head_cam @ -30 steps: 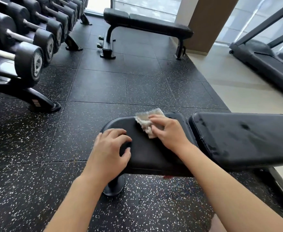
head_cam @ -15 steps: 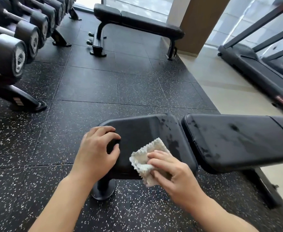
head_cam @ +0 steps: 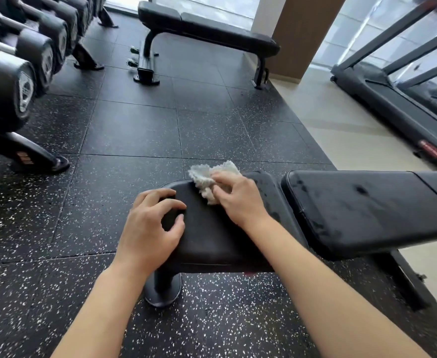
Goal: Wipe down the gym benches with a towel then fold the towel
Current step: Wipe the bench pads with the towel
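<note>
A black padded gym bench runs from the middle to the right edge, with a short seat pad and a long back pad showing damp streaks. My right hand presses a small crumpled white towel onto the far edge of the seat pad. My left hand grips the seat pad's left end, fingers curled over its rim. A second black bench stands further back across the floor.
A dumbbell rack lines the left side, its foot reaching onto the speckled rubber floor. A treadmill stands at the right on pale tile. A brown pillar rises behind the far bench.
My right hand slid the towel from the seat pad's near edge back to its far edge. My left hand kept its hold on the pad's left end.
</note>
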The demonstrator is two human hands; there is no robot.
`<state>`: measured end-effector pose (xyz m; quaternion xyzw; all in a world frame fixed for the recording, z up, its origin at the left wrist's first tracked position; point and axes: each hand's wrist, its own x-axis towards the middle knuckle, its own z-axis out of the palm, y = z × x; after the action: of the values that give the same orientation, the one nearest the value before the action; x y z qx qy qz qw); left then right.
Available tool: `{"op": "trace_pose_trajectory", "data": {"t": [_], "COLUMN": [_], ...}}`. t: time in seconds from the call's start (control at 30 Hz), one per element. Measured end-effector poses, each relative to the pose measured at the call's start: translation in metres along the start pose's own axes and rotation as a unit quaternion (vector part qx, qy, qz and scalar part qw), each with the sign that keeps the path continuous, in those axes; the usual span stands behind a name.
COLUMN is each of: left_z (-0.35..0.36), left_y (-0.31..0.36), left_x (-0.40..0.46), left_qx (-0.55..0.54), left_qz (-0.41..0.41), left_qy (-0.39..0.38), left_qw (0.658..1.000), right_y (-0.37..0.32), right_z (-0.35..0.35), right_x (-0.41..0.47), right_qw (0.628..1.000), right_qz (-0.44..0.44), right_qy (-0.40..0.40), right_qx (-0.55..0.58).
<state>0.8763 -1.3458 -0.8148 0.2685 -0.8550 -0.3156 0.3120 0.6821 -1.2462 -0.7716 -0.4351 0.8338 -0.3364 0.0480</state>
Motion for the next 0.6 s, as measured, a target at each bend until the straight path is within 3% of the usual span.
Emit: {"op": "trace_pose_trajectory", "data": {"t": [0.2,0.43,0.6], "left_z": [-0.009,-0.022,-0.044], "left_y": [-0.013,-0.018,-0.029], "left_x": [0.003,-0.006,-0.017], "left_qx": [-0.016,-0.034,-0.028], "left_qz": [-0.016,-0.031,-0.043], "left_qy": [0.002,-0.006,0.003], "left_qw": [1.000,0.999,0.999], "right_y": [0.007,0.023,-0.037], "right_z": [-0.024,-0.018,0.030], "right_x": [-0.086,0.000,0.002], "right_qw": [0.993,0.999,1.000], "right_qz": [-0.077,0.020,-0.008], "right_qy": [-0.070,0.026,-0.019], "right_qx": [0.048,0.006,0.020]}}
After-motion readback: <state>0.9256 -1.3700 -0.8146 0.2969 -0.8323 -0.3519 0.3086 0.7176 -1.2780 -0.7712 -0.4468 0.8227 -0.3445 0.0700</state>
